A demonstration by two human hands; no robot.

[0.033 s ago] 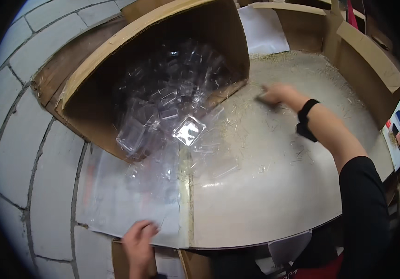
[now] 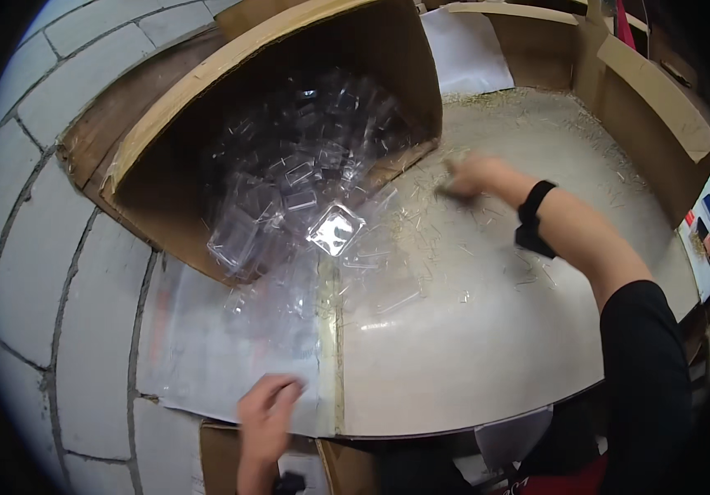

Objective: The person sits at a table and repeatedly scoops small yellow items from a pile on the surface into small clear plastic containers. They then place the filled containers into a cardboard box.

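Note:
My right hand [image 2: 474, 176] reaches far over the pale tabletop [image 2: 470, 355], beside the open mouth of a cardboard box [image 2: 153, 186]. Motion smears its fingers, and something dark shows under them that I cannot make out. Thin, straw-coloured slivers [image 2: 421, 235] lie scattered around it. At the near edge, my left hand [image 2: 268, 412] hovers over a whitish sheet [image 2: 214, 338], its fingers curled in and slightly blurred; whatever they hold is hidden. Clear plastic cases [image 2: 337, 231] spill in a heap out of the box onto the table, between my two hands.
Cardboard walls [image 2: 660, 107] border the table at the back and right. More slivers [image 2: 495, 101] gather along the far edge, near a white paper [image 2: 466, 54]. On the left is a wall of pale blocks [image 2: 33, 256]. An open carton [image 2: 219, 454] stands below the near edge.
My right hand has shifted slightly left and nearer, towards the box mouth. My left hand has moved a little right and up over the sheet. The plastic heap looks the same.

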